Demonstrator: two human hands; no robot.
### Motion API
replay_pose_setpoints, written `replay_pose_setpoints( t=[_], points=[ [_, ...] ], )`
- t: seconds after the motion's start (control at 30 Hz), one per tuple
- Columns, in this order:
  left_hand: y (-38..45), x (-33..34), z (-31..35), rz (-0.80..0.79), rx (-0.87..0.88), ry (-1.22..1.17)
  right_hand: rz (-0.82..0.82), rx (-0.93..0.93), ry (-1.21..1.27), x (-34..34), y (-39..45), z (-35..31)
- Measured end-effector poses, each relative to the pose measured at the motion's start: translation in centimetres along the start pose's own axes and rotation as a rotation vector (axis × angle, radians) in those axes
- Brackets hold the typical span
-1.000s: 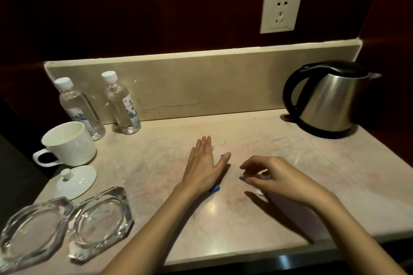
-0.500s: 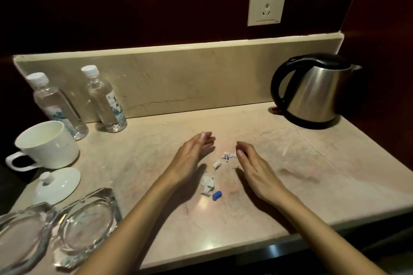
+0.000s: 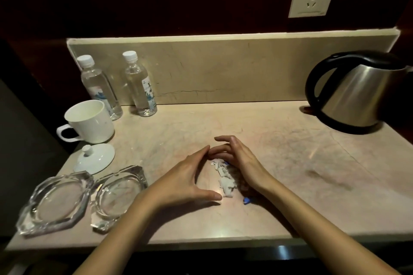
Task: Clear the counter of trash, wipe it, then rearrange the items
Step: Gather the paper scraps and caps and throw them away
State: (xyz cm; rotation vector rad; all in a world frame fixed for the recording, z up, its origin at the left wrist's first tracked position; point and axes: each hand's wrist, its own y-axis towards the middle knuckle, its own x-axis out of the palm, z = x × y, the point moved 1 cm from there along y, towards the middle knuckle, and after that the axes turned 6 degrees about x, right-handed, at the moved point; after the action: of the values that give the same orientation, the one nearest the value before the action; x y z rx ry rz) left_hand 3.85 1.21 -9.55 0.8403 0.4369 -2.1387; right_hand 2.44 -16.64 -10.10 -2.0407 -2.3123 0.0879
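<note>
White paper scraps (image 3: 225, 179) lie mid-worktop (image 3: 290, 163) between two cupped, open hands — left hand (image 3: 185, 179) and right hand (image 3: 239, 161), fingertips touching beyond the pile. A blue bit (image 3: 246, 201) sits by the right wrist. Ashtrays (image 3: 116, 196), lid (image 3: 95, 158), mug (image 3: 89, 121) and bottles (image 3: 140, 85) crowd the left — kettle (image 3: 353, 94) far right.

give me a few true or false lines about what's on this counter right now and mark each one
1. Both hands cup the white paper scraps between the left hand and right hand. True.
2. The lid sits on the white mug. False: it lies on the counter in front of the mug.
3. Two capped water bottles stand by the backsplash. True.
4. The kettle stands between the two glass ashtrays. False: it stands far right; the ashtrays are front left.
</note>
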Motion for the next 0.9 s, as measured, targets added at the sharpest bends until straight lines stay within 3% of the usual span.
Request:
replay_pose_setpoints(
  t=[0.1,0.37,0.5,0.73,0.9],
  points=[
    [-0.4,0.3,0.7,-0.007,-0.009,0.012,0.029,0.012,0.002,-2.7,-1.1,-1.1],
    [0.7,2.5,3.1,-0.088,0.123,0.033,-0.219,0.103,-0.969,-7.6,-4.0,-3.6],
    [1.2,2.6,3.1,-0.06,0.157,-0.111,-0.26,0.077,-1.033,-6.6,-4.2,-2.8],
    [1.1,0.3,0.7,0.058,0.189,0.262,-0.169,-0.005,-1.021,-5.4,-3.4,-1.9],
    [2.0,0.3,0.6,0.071,0.152,0.253,-0.112,-0.043,-0.964,-4.7,-2.0,-1.8]
  ],
)
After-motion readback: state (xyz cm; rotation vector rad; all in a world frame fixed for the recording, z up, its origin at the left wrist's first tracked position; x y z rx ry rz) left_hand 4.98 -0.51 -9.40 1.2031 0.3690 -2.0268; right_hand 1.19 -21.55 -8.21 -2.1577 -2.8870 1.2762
